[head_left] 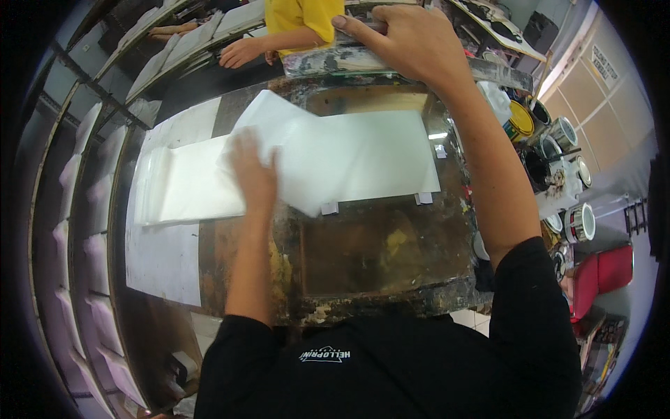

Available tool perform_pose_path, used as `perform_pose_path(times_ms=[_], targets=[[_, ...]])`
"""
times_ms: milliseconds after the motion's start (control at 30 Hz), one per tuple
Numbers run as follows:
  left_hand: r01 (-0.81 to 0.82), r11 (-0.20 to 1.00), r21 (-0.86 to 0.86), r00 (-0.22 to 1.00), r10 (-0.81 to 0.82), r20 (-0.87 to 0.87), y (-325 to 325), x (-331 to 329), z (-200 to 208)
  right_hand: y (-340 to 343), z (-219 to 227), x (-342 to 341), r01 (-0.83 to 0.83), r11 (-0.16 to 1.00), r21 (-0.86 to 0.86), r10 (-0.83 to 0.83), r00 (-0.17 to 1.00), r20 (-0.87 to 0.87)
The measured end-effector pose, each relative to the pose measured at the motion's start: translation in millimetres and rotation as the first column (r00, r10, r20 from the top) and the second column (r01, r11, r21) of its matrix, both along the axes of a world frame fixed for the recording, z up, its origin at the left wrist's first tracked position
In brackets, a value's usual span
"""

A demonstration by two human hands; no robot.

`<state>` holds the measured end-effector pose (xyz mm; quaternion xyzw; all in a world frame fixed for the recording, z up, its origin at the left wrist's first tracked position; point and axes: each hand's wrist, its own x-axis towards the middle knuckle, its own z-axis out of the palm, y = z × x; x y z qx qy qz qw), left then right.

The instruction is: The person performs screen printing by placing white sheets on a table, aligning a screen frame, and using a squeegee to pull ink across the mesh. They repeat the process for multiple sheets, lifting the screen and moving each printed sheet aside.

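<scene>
My left hand (255, 171) is smeared by motion at the left edge of a tilted white sheet (286, 140), so its finger grip is unclear. Under and beside that sheet, another white sheet (384, 153) lies flat on the dark, stained work board (363, 251). To the left rests a stack of white sheets (195, 183). My right hand (415, 45) is closed over the near edge of a raised, paint-smeared frame (342, 63) at the far side. Small white tabs (423, 198) sit along the flat sheet's edges.
Across the table stands a person in a yellow shirt (296, 24), one hand (241, 52) hanging free. Paint cans (579, 222) and tubs crowd the right side, near a red chair (604, 279). Racks of white bundles (105, 321) line the left.
</scene>
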<state>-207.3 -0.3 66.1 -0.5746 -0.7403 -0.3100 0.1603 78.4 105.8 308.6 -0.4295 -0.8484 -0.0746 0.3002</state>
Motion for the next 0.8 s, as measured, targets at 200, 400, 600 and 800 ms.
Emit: perform_pose_path(times_ms=[200, 400, 600, 800], targets=[[0.588, 0.721, -0.366, 0.806, -0.562, 0.187, -1, 199, -74, 12, 8, -9, 0.007, 0.997, 0.08, -0.006, 1.0, -0.025], [0.483, 0.804, -0.347, 0.867, -0.494, 0.062, 4, 224, -92, 23, 11, -5, 0.022, 0.998, 0.052, -0.021, 1.0, -0.009], [0.525, 0.719, -0.456, 0.851, -0.46, 0.255, 12, 219, -73, 33, 19, -9, 0.07, 0.997, 0.035, -0.071, 0.997, 0.021], [0.627, 0.722, -0.292, 0.772, -0.526, 0.357, 19, 220, -61, 35, 25, 0, -0.042, 0.998, 0.057, 0.041, 0.999, 0.02]])
